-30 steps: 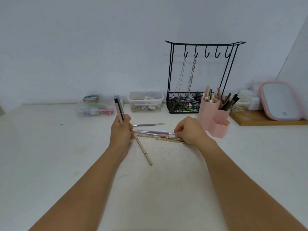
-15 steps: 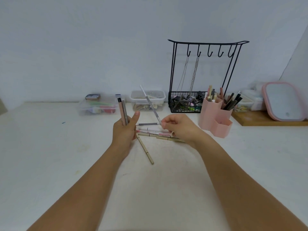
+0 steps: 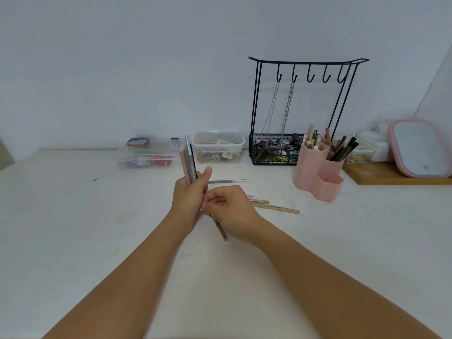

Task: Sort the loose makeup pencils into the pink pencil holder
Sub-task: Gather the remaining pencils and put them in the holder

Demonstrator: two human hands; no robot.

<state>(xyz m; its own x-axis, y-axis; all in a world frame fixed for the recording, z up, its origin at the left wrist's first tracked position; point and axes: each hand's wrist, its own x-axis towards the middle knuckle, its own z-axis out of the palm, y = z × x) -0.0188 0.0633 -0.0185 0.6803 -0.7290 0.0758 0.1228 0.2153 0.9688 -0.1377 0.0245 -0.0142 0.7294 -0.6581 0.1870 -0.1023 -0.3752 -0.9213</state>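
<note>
My left hand (image 3: pixel 188 199) grips a bundle of makeup pencils (image 3: pixel 189 160) upright: a pink one, a grey one and a black one. My right hand (image 3: pixel 232 206) is pressed against my left palm, and its curled fingers pinch the lower end of the grey pencil. Loose pencils lie on the white table: a grey one (image 3: pixel 227 181) behind my hands, gold ones (image 3: pixel 276 208) to the right, and another gold one (image 3: pixel 222 233) partly hidden under my right wrist. The pink pencil holder (image 3: pixel 308 172) stands at the right with several pencils in it.
A black wire jewellery stand (image 3: pixel 276 152) with hanging chains is behind the holder. Two clear plastic boxes (image 3: pixel 219 148) sit by the wall. A pink-rimmed mirror (image 3: pixel 418 148) leans on a wooden board (image 3: pixel 391 174) at the far right.
My right hand lifted a grey pencil off the table and brought it left into the bundle in my left hand. Both hands now touch.
</note>
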